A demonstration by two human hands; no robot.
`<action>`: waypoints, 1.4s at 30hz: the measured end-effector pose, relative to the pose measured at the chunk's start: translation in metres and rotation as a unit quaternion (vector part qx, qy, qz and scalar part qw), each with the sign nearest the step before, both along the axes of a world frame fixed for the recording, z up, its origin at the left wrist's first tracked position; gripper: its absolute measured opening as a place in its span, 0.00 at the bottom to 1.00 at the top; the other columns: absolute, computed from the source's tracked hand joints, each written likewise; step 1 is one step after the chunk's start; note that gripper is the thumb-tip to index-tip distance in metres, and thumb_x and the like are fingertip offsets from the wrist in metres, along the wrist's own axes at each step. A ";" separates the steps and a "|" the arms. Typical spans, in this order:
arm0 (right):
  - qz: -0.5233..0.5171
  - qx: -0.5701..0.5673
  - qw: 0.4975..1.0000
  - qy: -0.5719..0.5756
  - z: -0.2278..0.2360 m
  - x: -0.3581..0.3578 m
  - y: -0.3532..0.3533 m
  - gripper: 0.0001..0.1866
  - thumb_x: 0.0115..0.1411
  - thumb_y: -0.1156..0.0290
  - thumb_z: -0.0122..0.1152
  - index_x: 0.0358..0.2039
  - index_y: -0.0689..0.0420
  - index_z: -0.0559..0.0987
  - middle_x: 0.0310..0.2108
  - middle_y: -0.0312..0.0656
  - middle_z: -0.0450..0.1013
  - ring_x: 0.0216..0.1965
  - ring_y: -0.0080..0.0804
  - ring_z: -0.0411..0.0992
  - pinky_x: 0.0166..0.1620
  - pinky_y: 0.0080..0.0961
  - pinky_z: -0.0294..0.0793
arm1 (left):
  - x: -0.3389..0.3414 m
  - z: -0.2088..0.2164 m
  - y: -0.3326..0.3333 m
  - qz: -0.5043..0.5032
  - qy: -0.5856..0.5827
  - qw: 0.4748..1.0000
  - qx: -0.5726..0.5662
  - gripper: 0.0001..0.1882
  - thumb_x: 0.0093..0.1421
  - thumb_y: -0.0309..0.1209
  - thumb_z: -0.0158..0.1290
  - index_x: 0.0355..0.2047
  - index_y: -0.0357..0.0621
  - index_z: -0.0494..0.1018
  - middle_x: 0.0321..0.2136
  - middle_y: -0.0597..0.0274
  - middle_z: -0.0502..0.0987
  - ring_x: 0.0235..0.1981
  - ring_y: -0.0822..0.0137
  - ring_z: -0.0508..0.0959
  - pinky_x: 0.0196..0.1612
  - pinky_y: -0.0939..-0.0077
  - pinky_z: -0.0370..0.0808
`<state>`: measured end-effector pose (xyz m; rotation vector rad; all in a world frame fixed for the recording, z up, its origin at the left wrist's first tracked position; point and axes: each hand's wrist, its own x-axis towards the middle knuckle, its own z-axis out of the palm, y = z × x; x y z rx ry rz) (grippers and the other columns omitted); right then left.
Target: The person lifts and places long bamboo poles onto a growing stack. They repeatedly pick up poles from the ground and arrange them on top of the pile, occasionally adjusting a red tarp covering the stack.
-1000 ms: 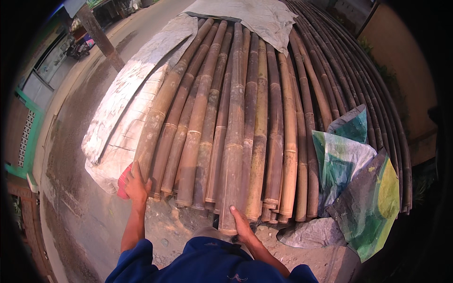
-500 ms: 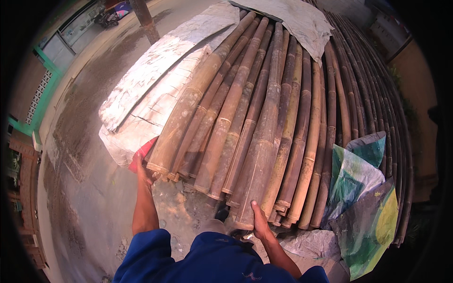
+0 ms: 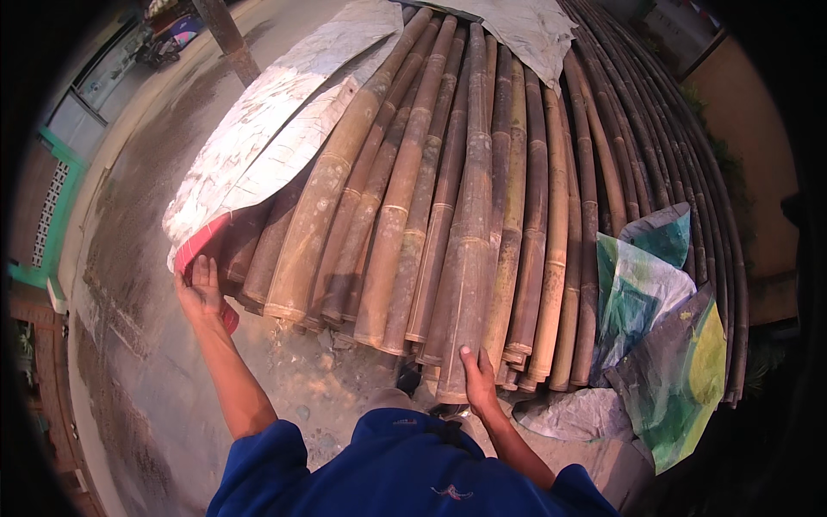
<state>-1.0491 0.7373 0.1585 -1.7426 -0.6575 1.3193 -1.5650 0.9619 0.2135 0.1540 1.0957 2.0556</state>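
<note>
A large stack of brown bamboo poles (image 3: 396, 207) runs away from me, cut ends toward my body. At the left of the stack, my left hand (image 3: 202, 293) holds the edge of a white sheet (image 3: 250, 155), whose red underside (image 3: 198, 244) shows by the fingers. The sheet is lifted off the poles there, and more dark pole ends (image 3: 267, 250) show beneath it. My right hand (image 3: 481, 379) grips the near end of a thick bamboo pole (image 3: 465, 310) in the middle, thumb on its side. The fingers under that pole are hidden.
A crumpled green, white and yellow tarp (image 3: 659, 336) lies over the right side of the stack. Another pale sheet (image 3: 525, 39) covers the far end. On the left are a paved road (image 3: 129, 233), a post (image 3: 226, 39), a parked motorbike (image 3: 158, 50) and a green-framed wall (image 3: 73, 185).
My left hand has moved left and up with the sheet's edge, uncovering more poles at the left. My right hand stays on the same pole end. The view has shifted slightly.
</note>
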 end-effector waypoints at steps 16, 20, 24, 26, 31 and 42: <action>0.279 0.163 0.933 -0.156 0.028 -0.100 0.131 0.42 0.64 0.50 0.61 0.68 0.65 0.61 0.62 0.65 0.64 0.62 0.58 0.66 0.64 0.47 0.65 | 0.111 -0.061 -0.063 -0.040 0.382 0.904 -0.186 0.50 0.65 0.48 0.57 0.71 0.29 0.43 0.65 0.33 0.58 0.58 0.51 0.71 0.63 0.59 0.65; 0.340 0.071 0.937 0.044 0.007 -0.166 0.197 0.47 0.65 0.44 0.60 0.71 0.65 0.56 0.63 0.61 0.66 0.61 0.47 0.69 0.61 0.43 0.70 | 0.128 -0.065 -0.067 -0.019 0.414 0.895 -0.163 0.57 0.63 0.49 0.59 0.74 0.34 0.33 0.68 0.32 0.52 0.62 0.47 0.66 0.67 0.55 0.59; 0.294 0.068 0.928 0.219 -0.022 -0.216 0.246 0.46 0.63 0.45 0.63 0.70 0.61 0.58 0.62 0.53 0.68 0.59 0.39 0.69 0.59 0.41 0.71 | 0.144 -0.057 -0.074 -0.043 0.425 0.902 -0.063 0.58 0.62 0.48 0.60 0.74 0.33 0.32 0.65 0.34 0.58 0.62 0.46 0.66 0.66 0.52 0.61; 0.218 0.069 0.907 0.353 -0.038 -0.239 0.259 0.44 0.60 0.46 0.67 0.66 0.61 0.62 0.58 0.50 0.70 0.59 0.40 0.69 0.59 0.39 0.71 | 0.155 -0.056 -0.079 -0.061 0.472 0.877 -0.062 0.57 0.61 0.47 0.60 0.74 0.33 0.36 0.63 0.36 0.60 0.61 0.46 0.67 0.65 0.52 0.62; 0.100 0.073 0.917 0.380 -0.059 -0.275 0.266 0.53 0.52 0.44 0.73 0.66 0.63 0.57 0.58 0.53 0.67 0.59 0.43 0.68 0.59 0.40 0.71 | 0.168 -0.056 -0.079 0.000 0.659 0.745 -0.104 0.46 0.60 0.41 0.59 0.71 0.33 0.50 0.59 0.39 0.64 0.58 0.47 0.68 0.63 0.53 0.64; 0.075 0.070 0.969 0.223 0.008 -0.334 0.268 0.61 0.56 0.49 0.72 0.72 0.58 0.37 0.66 0.57 0.56 0.65 0.46 0.60 0.63 0.42 0.68 | 0.099 -0.047 -0.036 -0.055 0.141 0.972 -0.182 0.28 0.64 0.45 0.41 0.57 0.37 0.68 0.49 0.48 0.75 0.46 0.52 0.78 0.47 0.58 0.77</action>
